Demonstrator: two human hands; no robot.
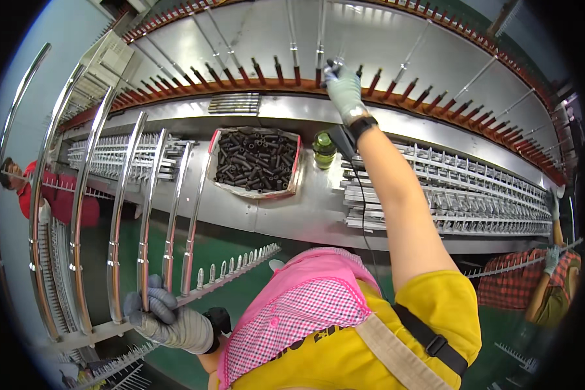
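My left hand (pixel 166 316), in a grey-white glove, is closed round a long metal rack (pixel 205 291) at lower left, beside the foot of a chrome tube (pixel 146 260). Several such tubes stand on the rack's prongs; its right end shows bare prongs. My right hand (pixel 344 88), in a pale glove with dark fingertips, reaches to the far row of red pegs (pixel 297 75). Its fingers are curled together near another chrome tube (pixel 321 32) standing on a peg; what they hold is hidden.
A box of short black sleeves (pixel 257 159) stands mid-bench, beside a green bottle (pixel 324 149). Stacked metal racks (pixel 455 188) lie on the right, more racks (pixel 127 156) on the left. Co-workers are at far left (pixel 62 195) and lower right (pixel 520 279). A thin cable (pixel 365 221) hangs near my right arm.
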